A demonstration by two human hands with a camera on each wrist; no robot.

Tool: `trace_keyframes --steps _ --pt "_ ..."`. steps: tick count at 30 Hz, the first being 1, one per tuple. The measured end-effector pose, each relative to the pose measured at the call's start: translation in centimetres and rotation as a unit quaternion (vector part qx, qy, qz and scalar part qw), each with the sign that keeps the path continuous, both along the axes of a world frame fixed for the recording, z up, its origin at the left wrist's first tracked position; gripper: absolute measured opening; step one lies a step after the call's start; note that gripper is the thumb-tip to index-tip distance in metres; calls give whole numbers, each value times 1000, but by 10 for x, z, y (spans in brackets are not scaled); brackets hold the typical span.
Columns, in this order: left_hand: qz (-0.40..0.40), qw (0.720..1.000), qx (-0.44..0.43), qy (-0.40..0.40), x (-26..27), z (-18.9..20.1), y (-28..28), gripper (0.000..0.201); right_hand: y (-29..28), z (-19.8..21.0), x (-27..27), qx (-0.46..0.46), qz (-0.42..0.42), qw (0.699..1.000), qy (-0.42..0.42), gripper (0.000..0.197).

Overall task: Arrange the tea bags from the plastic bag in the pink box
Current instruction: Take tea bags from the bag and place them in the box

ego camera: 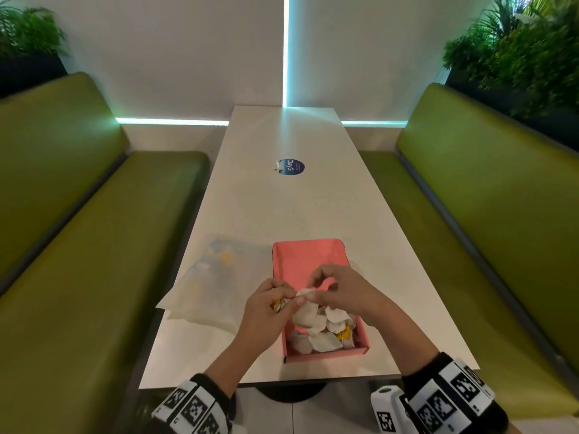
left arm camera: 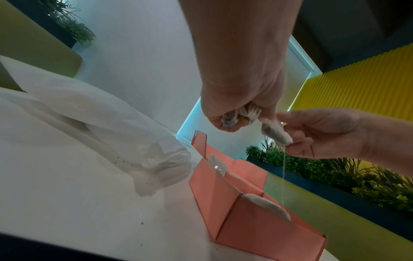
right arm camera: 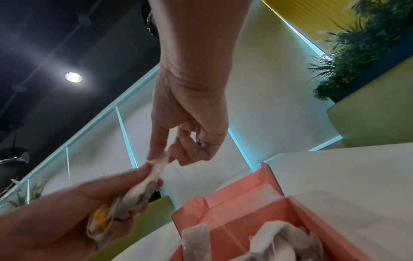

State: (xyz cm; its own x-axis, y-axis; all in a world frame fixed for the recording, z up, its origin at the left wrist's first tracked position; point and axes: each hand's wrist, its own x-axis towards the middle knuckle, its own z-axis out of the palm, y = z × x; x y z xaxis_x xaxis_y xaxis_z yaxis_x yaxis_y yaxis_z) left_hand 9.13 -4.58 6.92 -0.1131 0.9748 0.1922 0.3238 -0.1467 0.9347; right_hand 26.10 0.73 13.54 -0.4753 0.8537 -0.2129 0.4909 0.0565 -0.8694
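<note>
Both hands work above the open pink cardboard box (ego camera: 308, 258) on the table (ego camera: 282, 198): left hand (ego camera: 266, 311) clutches a bunch of white paper tea bags (right arm camera: 125, 203), right hand (ego camera: 341, 292) pinches one tea bag (left arm camera: 277, 134). Best to tease its string free, then lay it flat in the box's bare far half. The translucent plastic bag (ego camera: 213, 283) lies just left.

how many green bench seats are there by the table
2. One green bench runs along the left side of the white table, the other green bench along its right side. None looks hidden.
</note>
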Motion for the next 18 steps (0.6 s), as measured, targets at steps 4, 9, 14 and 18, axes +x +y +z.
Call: trace_keyframes --steps 4,9,14,18 --pt "34 998 -26 -40 0 5 2 8 -8 -5 -1 -142 57 988 -9 55" --pt "100 995 -23 -17 -2 4 4 10 -23 -25 -12 -145 31 989 -16 17" --pt "151 988 -38 16 -11 0 4 8 -24 -6 -5 -99 -13 993 60 19" --pt "165 985 -44 17 -8 2 4 11 -33 -1 -7 -111 76 989 66 25"
